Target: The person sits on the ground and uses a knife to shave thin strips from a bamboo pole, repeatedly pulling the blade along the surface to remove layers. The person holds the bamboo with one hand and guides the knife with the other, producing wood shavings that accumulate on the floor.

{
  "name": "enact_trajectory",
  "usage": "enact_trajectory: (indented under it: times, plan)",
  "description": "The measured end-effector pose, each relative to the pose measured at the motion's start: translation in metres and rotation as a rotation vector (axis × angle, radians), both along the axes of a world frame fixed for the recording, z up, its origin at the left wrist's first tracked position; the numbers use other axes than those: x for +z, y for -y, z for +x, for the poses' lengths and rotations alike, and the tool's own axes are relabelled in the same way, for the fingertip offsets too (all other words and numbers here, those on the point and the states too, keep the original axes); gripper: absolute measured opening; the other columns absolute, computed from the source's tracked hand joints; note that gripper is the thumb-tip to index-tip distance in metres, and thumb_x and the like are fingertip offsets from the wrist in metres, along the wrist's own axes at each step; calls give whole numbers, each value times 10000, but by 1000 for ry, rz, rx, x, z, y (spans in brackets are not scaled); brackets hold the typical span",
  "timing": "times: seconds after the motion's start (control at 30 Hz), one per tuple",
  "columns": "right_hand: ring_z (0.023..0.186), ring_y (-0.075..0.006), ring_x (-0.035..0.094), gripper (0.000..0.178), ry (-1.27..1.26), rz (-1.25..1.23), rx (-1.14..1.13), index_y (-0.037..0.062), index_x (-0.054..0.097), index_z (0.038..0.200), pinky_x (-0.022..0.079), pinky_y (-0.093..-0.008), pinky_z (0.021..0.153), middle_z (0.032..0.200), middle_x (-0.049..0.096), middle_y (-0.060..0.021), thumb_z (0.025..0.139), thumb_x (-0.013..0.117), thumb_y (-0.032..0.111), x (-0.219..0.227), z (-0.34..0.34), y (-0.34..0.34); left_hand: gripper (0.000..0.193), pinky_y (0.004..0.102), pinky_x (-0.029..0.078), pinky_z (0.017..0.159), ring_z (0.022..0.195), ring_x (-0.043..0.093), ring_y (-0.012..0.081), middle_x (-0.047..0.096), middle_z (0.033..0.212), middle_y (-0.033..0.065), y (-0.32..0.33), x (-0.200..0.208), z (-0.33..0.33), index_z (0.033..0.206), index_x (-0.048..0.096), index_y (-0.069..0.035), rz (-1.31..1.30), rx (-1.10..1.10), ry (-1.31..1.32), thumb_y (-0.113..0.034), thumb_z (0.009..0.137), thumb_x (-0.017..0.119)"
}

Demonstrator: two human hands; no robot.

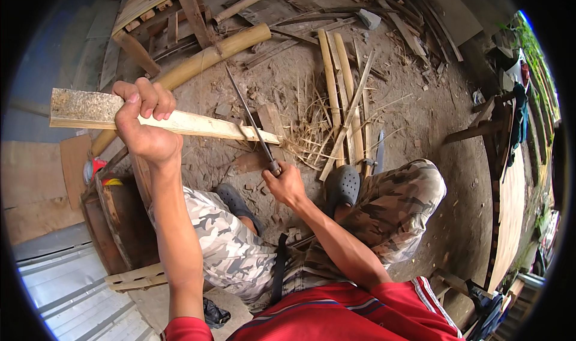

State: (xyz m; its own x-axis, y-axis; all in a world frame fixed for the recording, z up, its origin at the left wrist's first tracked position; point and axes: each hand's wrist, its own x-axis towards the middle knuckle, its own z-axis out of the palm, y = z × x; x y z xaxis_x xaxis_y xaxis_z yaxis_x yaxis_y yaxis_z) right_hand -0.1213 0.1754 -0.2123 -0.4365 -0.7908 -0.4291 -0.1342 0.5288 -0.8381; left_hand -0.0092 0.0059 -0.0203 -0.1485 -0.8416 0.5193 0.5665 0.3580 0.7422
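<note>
My left hand (145, 116) is closed round the upper part of a pale wooden board (204, 125), whose wide, rough-faced end sticks out to the left. The board slants down to the right, and its narrow far end sits close to the ground. My right hand (285, 184) grips the dark handle of a long machete (245, 104). Its blade points up and to the left, crossing the board near the narrow end. A small curl of wood stands against the blade there.
Several split bamboo strips (332, 89) and thin shavings lie right of the board. A thick bamboo pole (222, 54) stretches behind it, beside a wooden stool (156, 5). Another blade (379, 152) lies near my right knee. A wooden bench (507, 203) stands at the right.
</note>
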Motion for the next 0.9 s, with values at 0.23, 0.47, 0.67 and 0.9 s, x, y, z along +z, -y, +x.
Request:
enact_trajectory:
  times: [0.23, 0.47, 0.67, 0.9]
  plan:
    - [559, -212, 577, 276, -122, 38, 52, 1, 598, 803, 476, -384, 589, 597, 587, -128, 813, 654, 271, -23, 3, -7, 163, 252, 241, 455, 484, 238, 89, 271, 611, -8, -7, 4, -13, 779, 307, -116, -15, 8, 34, -179, 855, 437]
    - [564, -212, 583, 263, -88, -240, -119, 16, 633, 811, 479, -396, 598, 618, 617, -126, 820, 660, 277, 12, 3, -3, 174, 248, 242, 451, 487, 237, 85, 267, 600, -7, 0, 2, -5, 767, 288, -118, 24, 23, 42, -186, 861, 417]
    - [586, -221, 596, 261, 14, 65, -29, 8, 634, 831, 485, -398, 612, 623, 612, -118, 831, 658, 267, -11, -9, -2, 167, 252, 251, 448, 483, 257, 84, 281, 598, -9, 4, 7, -7, 779, 314, -107, 40, 37, 57, -187, 878, 422]
    - [606, -223, 600, 269, -19, -71, -116, -2, 636, 849, 491, -386, 625, 643, 611, -126, 823, 667, 264, 8, -7, -2, 200, 245, 242, 449, 479, 263, 71, 292, 597, -18, -1, 20, -17, 735, 319, -108, 83, 62, 55, -157, 865, 463]
